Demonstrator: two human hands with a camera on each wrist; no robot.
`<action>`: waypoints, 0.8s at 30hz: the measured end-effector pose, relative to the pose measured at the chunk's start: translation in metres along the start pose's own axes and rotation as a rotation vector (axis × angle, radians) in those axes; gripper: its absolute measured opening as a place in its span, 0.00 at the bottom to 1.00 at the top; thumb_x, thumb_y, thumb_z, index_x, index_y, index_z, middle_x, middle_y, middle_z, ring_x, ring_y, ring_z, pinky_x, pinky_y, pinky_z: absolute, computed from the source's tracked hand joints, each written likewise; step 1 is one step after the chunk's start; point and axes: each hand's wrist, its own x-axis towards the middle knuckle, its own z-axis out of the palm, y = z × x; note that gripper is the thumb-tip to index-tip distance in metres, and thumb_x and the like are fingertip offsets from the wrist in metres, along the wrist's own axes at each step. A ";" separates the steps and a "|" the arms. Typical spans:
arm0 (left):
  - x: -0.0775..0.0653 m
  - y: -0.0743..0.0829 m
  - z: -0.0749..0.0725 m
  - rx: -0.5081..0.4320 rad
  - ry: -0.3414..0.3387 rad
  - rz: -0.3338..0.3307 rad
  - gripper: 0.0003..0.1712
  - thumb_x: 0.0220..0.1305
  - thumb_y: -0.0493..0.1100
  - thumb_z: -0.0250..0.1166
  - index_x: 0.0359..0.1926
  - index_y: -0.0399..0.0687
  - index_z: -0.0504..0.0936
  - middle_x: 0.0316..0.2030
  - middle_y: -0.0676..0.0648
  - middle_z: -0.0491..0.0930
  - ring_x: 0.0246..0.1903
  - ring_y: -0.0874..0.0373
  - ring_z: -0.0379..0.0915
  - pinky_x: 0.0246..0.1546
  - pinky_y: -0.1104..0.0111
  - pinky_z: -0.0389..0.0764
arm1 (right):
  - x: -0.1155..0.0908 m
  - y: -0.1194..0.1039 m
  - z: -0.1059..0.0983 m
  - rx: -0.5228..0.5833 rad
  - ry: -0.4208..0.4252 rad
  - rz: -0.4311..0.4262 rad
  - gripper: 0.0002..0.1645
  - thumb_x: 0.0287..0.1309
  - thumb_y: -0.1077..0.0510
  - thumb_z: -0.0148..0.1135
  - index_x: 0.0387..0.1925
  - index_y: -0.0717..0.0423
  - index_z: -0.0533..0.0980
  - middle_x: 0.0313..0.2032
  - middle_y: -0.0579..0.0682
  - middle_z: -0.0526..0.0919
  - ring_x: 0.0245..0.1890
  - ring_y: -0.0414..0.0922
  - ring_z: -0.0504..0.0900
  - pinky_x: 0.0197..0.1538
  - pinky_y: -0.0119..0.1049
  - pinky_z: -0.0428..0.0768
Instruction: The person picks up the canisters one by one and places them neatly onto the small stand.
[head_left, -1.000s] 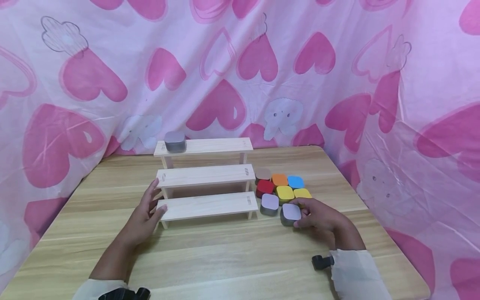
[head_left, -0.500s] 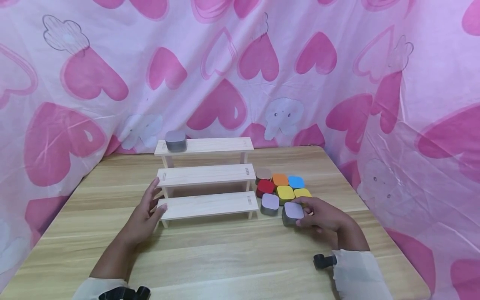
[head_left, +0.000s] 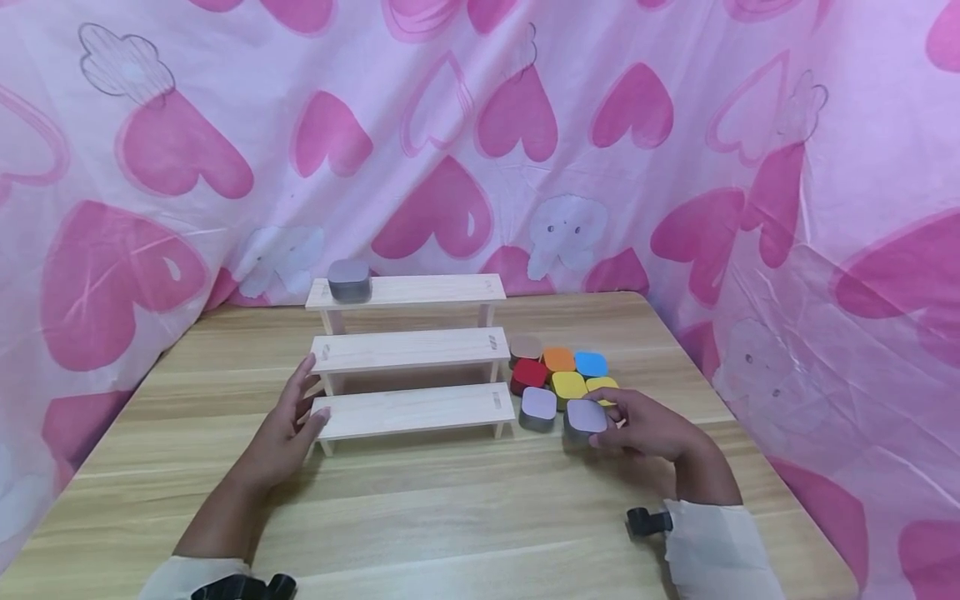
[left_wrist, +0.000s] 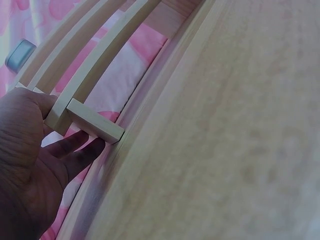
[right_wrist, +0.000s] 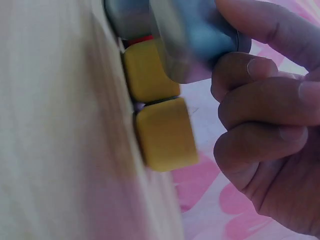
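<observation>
My right hand point(head_left: 648, 425) pinches a grey square tin with rounded corners point(head_left: 585, 418) between thumb and fingers. In the right wrist view this tin point(right_wrist: 192, 35) stands off the tabletop, its upper part cut by the frame. My left hand point(head_left: 281, 437) grips the left end of a three-tier wooden stand point(head_left: 412, 412). The thumb lies at the lowest shelf's corner and the index finger reaches the middle shelf. In the left wrist view, other fingers point(left_wrist: 82, 155) touch the stand's front leg. A second grey tin point(head_left: 538, 408) sits just left of the held one.
Another grey tin point(head_left: 349, 281) stands at the left end of the top shelf. Right of the stand are grouped red point(head_left: 529, 377), orange point(head_left: 558, 360), blue point(head_left: 592, 364), brownish point(head_left: 526, 350) and yellow point(head_left: 568, 385) tins. A pink heart-print cloth point(head_left: 442, 208) hangs behind the table.
My right hand has drawn the grey tin slightly right, then raised it a little, away from its grey neighbour. The left hand keeps its place at the stand.
</observation>
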 end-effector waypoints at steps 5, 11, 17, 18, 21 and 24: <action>0.000 -0.001 0.000 0.030 -0.005 -0.008 0.51 0.85 0.40 0.57 0.90 0.66 0.34 0.81 0.26 0.58 0.76 0.21 0.66 0.70 0.59 0.79 | -0.004 -0.011 -0.002 -0.005 0.032 -0.016 0.40 0.64 0.59 0.78 0.74 0.56 0.73 0.33 0.53 0.82 0.17 0.41 0.69 0.22 0.31 0.74; -0.001 0.001 -0.002 0.039 -0.010 -0.024 0.51 0.86 0.40 0.57 0.90 0.69 0.32 0.82 0.27 0.58 0.77 0.21 0.64 0.71 0.34 0.69 | 0.001 -0.028 0.000 -0.021 0.122 -0.077 0.40 0.65 0.57 0.78 0.75 0.55 0.73 0.32 0.54 0.81 0.15 0.41 0.70 0.20 0.32 0.73; -0.002 0.000 -0.004 0.046 -0.003 -0.019 0.51 0.85 0.40 0.57 0.90 0.68 0.33 0.81 0.27 0.59 0.76 0.22 0.65 0.71 0.51 0.74 | 0.014 -0.049 -0.002 -0.006 0.163 -0.111 0.40 0.63 0.59 0.78 0.74 0.53 0.75 0.40 0.57 0.86 0.18 0.43 0.71 0.20 0.32 0.74; -0.002 0.000 -0.004 0.044 -0.005 -0.020 0.51 0.85 0.40 0.57 0.90 0.69 0.33 0.81 0.27 0.59 0.76 0.22 0.65 0.71 0.52 0.74 | 0.017 -0.053 -0.003 -0.010 0.173 -0.112 0.39 0.62 0.59 0.78 0.74 0.53 0.75 0.41 0.57 0.86 0.18 0.44 0.72 0.20 0.32 0.74; -0.002 -0.001 -0.003 0.041 -0.006 -0.018 0.51 0.85 0.41 0.57 0.90 0.70 0.33 0.81 0.28 0.59 0.76 0.23 0.66 0.71 0.48 0.74 | 0.025 -0.064 -0.005 -0.017 0.193 -0.129 0.37 0.62 0.59 0.78 0.72 0.53 0.78 0.45 0.57 0.86 0.25 0.46 0.75 0.25 0.32 0.78; -0.001 -0.002 -0.002 0.033 -0.011 -0.011 0.51 0.85 0.40 0.57 0.90 0.70 0.33 0.82 0.27 0.58 0.76 0.23 0.66 0.71 0.40 0.72 | 0.031 -0.074 -0.006 -0.016 0.198 -0.158 0.38 0.61 0.61 0.78 0.72 0.56 0.77 0.43 0.58 0.87 0.32 0.48 0.77 0.31 0.33 0.81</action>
